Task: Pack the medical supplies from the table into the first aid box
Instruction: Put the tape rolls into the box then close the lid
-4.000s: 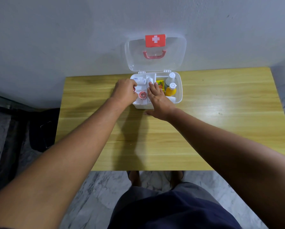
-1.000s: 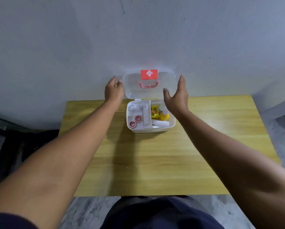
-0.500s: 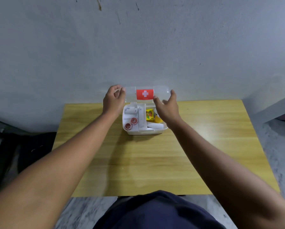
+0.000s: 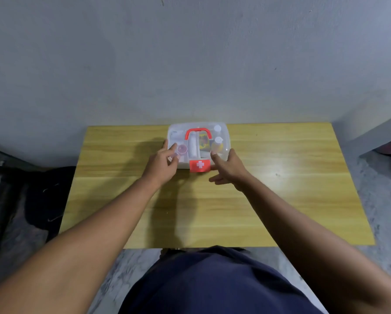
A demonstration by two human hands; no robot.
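The first aid box [image 4: 224,132] sits at the table's far edge with its clear lid down. On the lid lies a red handle [image 4: 198,132], and a red latch with a white cross [image 4: 200,165] hangs over the front. Through the lid I make out tape rolls [image 4: 182,149], a white roll, a yellow packet [image 4: 204,142] and a yellow bottle [image 4: 217,145]. My left hand [image 4: 161,164] rests on the lid's front left corner, fingers spread. My right hand [image 4: 229,169] touches the front right corner next to the latch, fingers apart.
The wooden table [image 4: 280,189] stands against a grey wall [image 4: 190,64]. A dark bag or cloth [image 4: 47,200] lies on the floor to the left. A grey ledge [image 4: 380,134] juts in at the right.
The lid has swung down from upright onto the box. Both hands came forward with it and now rest at its front corners.
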